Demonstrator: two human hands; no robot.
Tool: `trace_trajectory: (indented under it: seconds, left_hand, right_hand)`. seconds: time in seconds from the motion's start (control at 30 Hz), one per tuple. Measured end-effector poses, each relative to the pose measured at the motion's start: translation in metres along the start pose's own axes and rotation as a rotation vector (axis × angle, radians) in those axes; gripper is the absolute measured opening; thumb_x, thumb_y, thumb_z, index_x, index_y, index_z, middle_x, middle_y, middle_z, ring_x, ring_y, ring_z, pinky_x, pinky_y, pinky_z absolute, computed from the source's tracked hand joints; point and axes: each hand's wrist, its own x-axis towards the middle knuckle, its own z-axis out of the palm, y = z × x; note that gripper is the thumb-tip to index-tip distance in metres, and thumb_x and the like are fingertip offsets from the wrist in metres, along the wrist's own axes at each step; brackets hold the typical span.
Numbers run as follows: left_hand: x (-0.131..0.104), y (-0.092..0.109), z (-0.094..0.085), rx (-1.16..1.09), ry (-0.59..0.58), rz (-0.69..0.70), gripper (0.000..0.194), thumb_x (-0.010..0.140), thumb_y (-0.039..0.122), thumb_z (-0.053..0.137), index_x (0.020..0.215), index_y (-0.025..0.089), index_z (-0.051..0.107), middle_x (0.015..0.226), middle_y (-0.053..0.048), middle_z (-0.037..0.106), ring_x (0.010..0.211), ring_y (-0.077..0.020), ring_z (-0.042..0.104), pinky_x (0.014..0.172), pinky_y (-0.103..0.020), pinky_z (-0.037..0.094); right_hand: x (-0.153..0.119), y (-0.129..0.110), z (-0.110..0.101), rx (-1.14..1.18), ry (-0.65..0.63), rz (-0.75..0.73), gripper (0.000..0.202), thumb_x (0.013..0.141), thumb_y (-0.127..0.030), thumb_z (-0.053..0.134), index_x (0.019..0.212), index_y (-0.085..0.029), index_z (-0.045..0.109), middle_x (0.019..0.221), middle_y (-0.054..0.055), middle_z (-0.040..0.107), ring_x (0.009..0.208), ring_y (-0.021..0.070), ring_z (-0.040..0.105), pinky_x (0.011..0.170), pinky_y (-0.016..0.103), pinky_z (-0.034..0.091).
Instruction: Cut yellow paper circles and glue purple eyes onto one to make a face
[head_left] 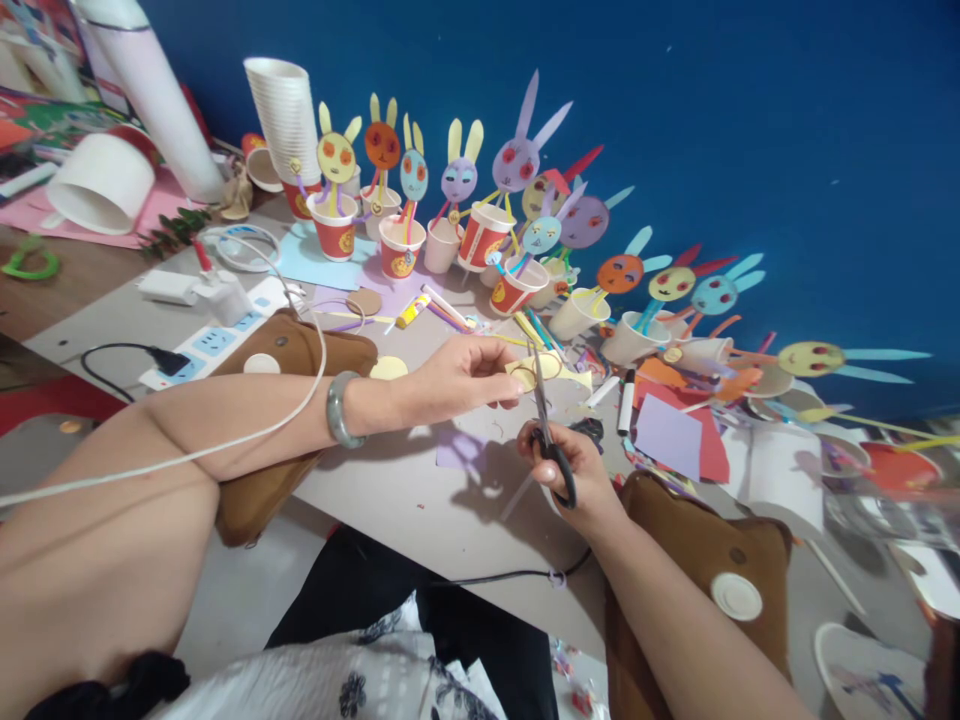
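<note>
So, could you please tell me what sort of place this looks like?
Probably a craft table, perhaps in a workshop: rabbit-eared paper figures rise from paper cups, the right hand holds scissors, and a lilac paper sheet lies nearby.

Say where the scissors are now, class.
In the head view, the scissors are in the right hand, right of centre, blades at the yellow paper in the left hand.

scissor handles [558, 458]: black | paper [526, 375]: pale yellow | bangle [337, 410]: grey-green | wall [712, 100]: deep blue
</note>
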Motion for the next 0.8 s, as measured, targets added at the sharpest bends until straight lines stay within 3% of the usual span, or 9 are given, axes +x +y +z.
trace_trajectory:
  seconds: [0.23,0.53,0.8]
  left_hand:
    - [0.000,0.002,0.001,0.030,-0.023,-0.011,0.027,0.082,0.020,0.065,0.063,0.016,0.047,0.063,0.003,0.054,0.065,-0.0058,0.056,0.063,-0.019,0.046]
    - [0.000,0.004,-0.001,0.069,-0.049,-0.060,0.018,0.083,0.013,0.063,0.068,0.014,0.054,0.065,0.001,0.062,0.062,-0.0061,0.059,0.064,-0.020,0.048]
    - [-0.001,0.006,0.000,0.096,-0.051,-0.069,0.018,0.083,0.012,0.061,0.067,0.014,0.053,0.064,0.002,0.061,0.062,-0.0055,0.058,0.062,-0.019,0.047]
  right_hand:
    - [0.001,0.001,0.000,0.011,-0.022,0.003,0.059,0.060,-0.073,0.083,0.066,-0.020,0.058,0.065,-0.002,0.047,0.059,0.0124,0.036,0.058,0.030,0.030]
    - [0.003,-0.010,0.003,-0.034,-0.036,0.004,0.062,0.059,-0.074,0.083,0.059,-0.020,0.052,0.069,0.001,0.053,0.063,0.0147,0.044,0.061,0.030,0.035]
    - [0.004,-0.010,0.002,-0.053,-0.055,-0.010,0.064,0.059,-0.076,0.082,0.059,-0.020,0.051,0.069,0.001,0.052,0.063,0.0146,0.044,0.060,0.029,0.033]
